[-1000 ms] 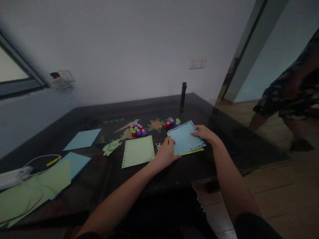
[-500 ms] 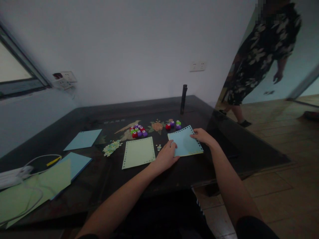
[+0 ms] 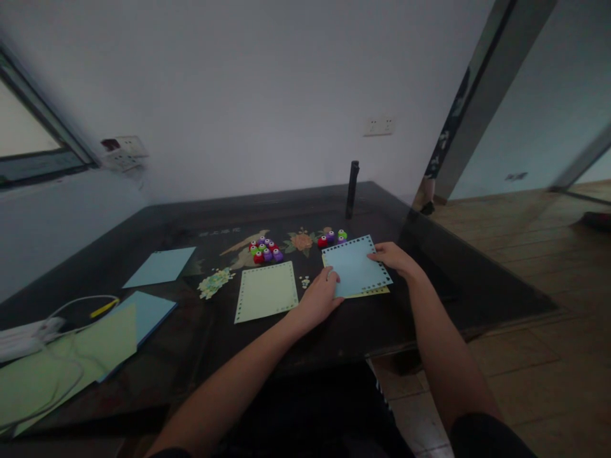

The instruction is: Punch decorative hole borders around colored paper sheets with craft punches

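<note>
A light blue paper sheet [image 3: 354, 264] with punched holes along its edges lies at a slant over a yellow-green sheet [image 3: 377, 291], which shows at the lower edge. My left hand [image 3: 322, 292] grips the blue sheet's left side, fingers on top and thumb near its lower corner. My right hand [image 3: 392, 257] pinches the sheet's right edge near the upper corner. Left of these, a pale green sheet [image 3: 266, 292] with small holes round its border lies flat. Small pale bits [image 3: 304, 282] lie between the two. Several red, green and purple craft punches [image 3: 265, 250] stand behind, with more punches [image 3: 330, 238] farther right.
A black cylinder [image 3: 352, 191] stands upright near the back of the dark table [image 3: 229, 216]. At left lie a blue sheet [image 3: 160, 267], stacked papers [image 3: 109, 337], a white power strip [image 3: 28, 340] and its cable. A person [image 3: 442, 146] is partly hidden beyond the wall corner.
The blue sheet has turned and lifted slightly at its right side, showing more of the yellow-green sheet beneath. My right hand shifted slightly. The person moved left behind the wall.
</note>
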A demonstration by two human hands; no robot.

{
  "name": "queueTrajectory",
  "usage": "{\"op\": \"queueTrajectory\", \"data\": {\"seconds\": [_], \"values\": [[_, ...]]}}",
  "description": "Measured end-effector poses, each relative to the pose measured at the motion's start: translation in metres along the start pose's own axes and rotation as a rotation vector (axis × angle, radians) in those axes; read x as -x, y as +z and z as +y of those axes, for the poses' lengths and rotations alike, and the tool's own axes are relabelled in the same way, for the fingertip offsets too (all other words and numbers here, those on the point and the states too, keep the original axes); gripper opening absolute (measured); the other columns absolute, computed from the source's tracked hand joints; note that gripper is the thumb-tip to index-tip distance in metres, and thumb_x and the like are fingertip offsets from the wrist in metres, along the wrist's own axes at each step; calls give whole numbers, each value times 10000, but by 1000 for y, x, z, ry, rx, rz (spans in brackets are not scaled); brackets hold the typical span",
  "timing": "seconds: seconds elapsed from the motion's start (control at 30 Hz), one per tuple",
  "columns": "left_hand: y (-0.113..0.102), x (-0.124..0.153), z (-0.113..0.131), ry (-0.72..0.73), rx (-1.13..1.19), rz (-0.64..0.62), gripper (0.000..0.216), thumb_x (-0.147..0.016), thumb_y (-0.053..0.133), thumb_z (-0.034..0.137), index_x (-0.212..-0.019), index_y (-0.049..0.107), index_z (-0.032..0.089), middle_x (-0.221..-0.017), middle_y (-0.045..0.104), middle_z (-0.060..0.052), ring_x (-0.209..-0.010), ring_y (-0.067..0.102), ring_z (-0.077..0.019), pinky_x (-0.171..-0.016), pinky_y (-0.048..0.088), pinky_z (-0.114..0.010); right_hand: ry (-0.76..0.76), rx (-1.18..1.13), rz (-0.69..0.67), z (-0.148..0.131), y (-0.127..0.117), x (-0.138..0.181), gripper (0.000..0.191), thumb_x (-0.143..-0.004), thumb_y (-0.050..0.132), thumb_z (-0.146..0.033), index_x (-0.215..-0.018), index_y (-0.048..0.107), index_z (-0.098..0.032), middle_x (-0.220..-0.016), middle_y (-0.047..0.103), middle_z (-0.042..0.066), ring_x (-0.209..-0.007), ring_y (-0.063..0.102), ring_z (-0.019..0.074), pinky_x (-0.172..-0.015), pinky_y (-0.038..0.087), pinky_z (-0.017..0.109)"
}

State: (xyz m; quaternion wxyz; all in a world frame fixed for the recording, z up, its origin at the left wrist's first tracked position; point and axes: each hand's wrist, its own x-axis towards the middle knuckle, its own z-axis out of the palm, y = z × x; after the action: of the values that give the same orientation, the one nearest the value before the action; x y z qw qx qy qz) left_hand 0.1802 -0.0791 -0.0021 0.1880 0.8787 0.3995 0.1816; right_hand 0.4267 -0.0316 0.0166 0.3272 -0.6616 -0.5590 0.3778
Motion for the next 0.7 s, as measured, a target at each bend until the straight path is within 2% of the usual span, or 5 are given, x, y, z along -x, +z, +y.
{"op": "queueTrajectory", "data": {"seconds": [0.2,0.4,0.7], "values": [[2,-1,-3,12,-13,5,344,-749,636,173,-1036,446,188,-1345,372,-145,-1238,438,-273,-1029,364,-411,13,-52,-18,-1,2,1,115,-731,587,-153,-793,668,-99,-670,669,32,-552,571,118,-529,444,214],[1,0,-4,7,11,2,351,-755,619,156,-1057,447,206,-1324,385,-121,-1223,448,-259,-1019,369,-416,55,83,-2,2,7,-3,82,-702,607,-144,-741,658,-93,-540,596,-6,-463,498,95,-441,368,196],[-6,-2,0,-5,26,-37,394,-726,649,157,-1053,432,198,-1252,424,-117,-1138,506,-257,-963,417,-410,36,-25,-11,3,-3,-1,158,-737,580,-148,-847,676,-88,-640,647,25,-510,525,105,-490,398,215]]}}
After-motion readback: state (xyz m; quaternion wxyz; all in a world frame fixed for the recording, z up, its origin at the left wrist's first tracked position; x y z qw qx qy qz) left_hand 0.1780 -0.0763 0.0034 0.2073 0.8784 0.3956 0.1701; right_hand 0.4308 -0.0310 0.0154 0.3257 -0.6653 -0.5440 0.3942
